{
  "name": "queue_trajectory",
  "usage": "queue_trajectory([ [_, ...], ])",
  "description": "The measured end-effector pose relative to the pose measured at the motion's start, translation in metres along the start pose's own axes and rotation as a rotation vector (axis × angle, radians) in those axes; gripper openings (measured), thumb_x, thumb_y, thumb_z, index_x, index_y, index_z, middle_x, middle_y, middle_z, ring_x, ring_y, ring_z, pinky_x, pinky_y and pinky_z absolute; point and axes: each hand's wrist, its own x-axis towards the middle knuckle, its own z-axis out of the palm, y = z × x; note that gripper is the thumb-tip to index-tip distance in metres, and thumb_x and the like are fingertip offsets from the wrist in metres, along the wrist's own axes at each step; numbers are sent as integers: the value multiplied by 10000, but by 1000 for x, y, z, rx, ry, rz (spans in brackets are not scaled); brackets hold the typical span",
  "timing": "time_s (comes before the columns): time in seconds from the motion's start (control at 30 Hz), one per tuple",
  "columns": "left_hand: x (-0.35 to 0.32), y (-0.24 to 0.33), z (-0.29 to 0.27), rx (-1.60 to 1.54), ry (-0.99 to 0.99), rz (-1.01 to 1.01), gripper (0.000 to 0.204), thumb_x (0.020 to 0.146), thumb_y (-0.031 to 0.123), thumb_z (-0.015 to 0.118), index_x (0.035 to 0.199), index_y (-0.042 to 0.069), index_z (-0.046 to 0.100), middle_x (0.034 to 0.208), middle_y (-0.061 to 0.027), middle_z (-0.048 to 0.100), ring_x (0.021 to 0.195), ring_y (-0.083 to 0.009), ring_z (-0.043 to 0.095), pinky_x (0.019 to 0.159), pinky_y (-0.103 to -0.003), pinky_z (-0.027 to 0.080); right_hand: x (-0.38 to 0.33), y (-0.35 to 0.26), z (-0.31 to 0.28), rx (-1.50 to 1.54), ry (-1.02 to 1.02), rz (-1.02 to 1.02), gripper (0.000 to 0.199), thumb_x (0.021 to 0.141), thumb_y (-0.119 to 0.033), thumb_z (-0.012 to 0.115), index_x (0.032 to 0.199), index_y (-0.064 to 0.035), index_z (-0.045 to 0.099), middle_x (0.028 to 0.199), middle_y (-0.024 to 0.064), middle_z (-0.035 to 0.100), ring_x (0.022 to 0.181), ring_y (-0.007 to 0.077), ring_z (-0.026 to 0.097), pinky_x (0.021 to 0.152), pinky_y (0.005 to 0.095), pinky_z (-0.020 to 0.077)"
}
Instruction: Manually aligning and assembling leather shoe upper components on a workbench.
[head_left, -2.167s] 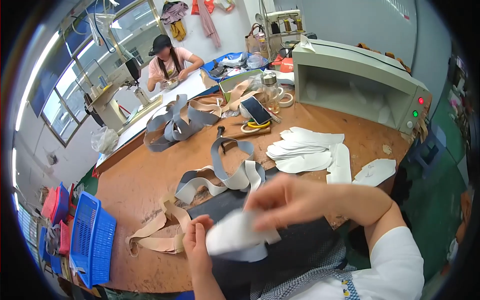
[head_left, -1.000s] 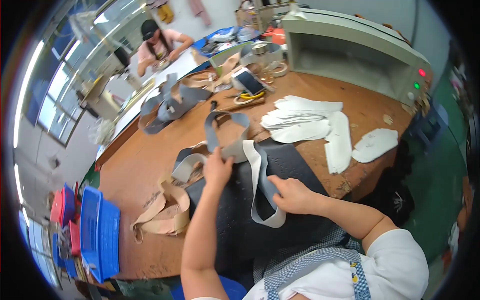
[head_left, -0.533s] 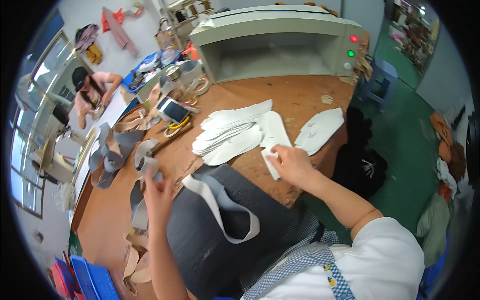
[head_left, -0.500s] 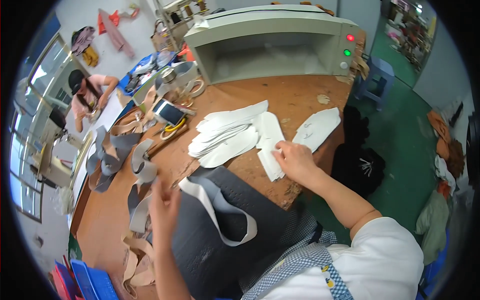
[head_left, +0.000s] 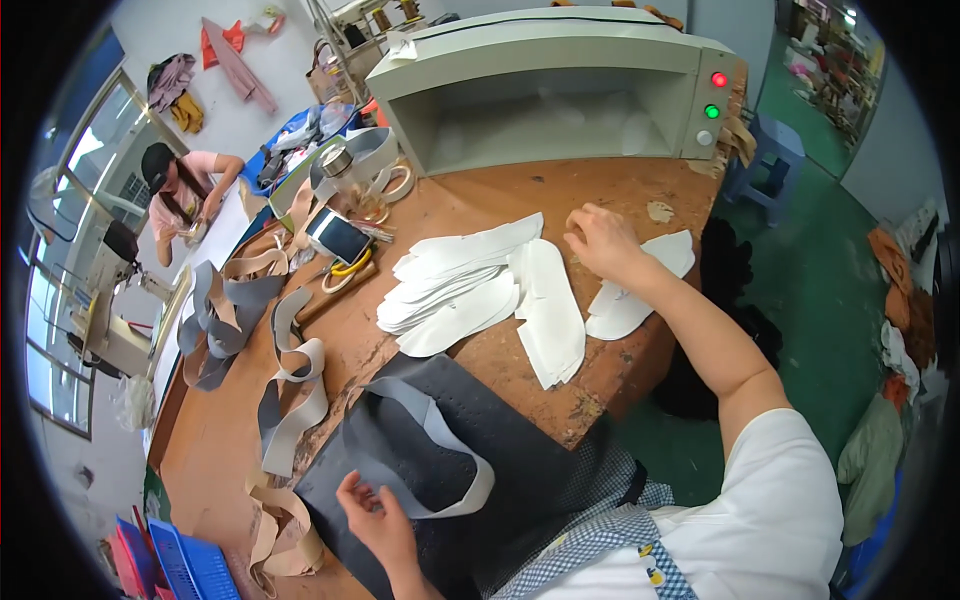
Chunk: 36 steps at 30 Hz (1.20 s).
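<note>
My left hand (head_left: 382,525) is low over the dark grey mat (head_left: 510,420), fingers loosely bent and apart. Beside its fingertips lies a looped grey-and-white strip (head_left: 470,485); I see no grip on it. My right hand (head_left: 605,245) hovers over the brown table between the white cut pieces, its fingers curved and slightly apart with nothing visible in them. Left of it spreads a fanned pile of white pieces (head_left: 450,295). A narrow stack of white pieces (head_left: 548,320) lies nearer me, and the right forearm partly covers another white piece (head_left: 620,310).
A pale green box-shaped machine (head_left: 540,120) with lit buttons stands at the back. Scissors with yellow handles (head_left: 350,268), a phone (head_left: 338,235) and curled strips (head_left: 225,315) lie left. A co-worker (head_left: 185,195) sits far left; a blue stool (head_left: 765,165) stands right.
My right hand has left the narrow white stack and moved away from me. My left hand has come down and right, from beside the curled strips to the mat. The looped strip has shifted shape.
</note>
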Motion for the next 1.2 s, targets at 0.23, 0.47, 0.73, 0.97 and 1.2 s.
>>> queue_trajectory([
  [0.23,-18,-33,-35,-32,199,-72,310,958,107,639,1247,23,563,993,-35,586,818,-106,520,703,-239,428,20,8,19,23,-104,-65,159,884,-202,638,935,-56,675,954,140,642,902,357,651,788,477,527],
  [0.47,-73,-58,-41,106,321,-144,199,958,122,643,1113,-2,657,906,-97,642,807,-198,601,746,-320,505,106,163,28,-440,50,234,331,876,-154,626,1152,25,591,1159,182,593,1106,363,574,899,452,527],
  [0.73,-76,-31,-25,527,312,71,180,950,125,628,1050,-14,682,904,-172,668,741,-296,620,689,-368,516,131,219,37,-539,-158,156,257,888,-88,617,1109,44,617,1110,209,643,1041,348,638,846,435,558],
  [0.97,-74,-38,-25,553,316,62,164,951,118,625,1035,-10,684,882,-168,662,737,-284,621,666,-354,513,135,228,38,-591,-83,46,260,842,-21,588,1094,7,645,1012,210,685,921,371,682,774,454,570],
  [1.2,-71,-58,-40,37,249,-151,168,948,125,675,1043,-13,675,944,-81,679,837,-150,608,783,-284,502,158,167,-36,-415,395,44,250,922,-30,494,1108,-58,659,930,179,710,860,367,703,750,455,578],
])
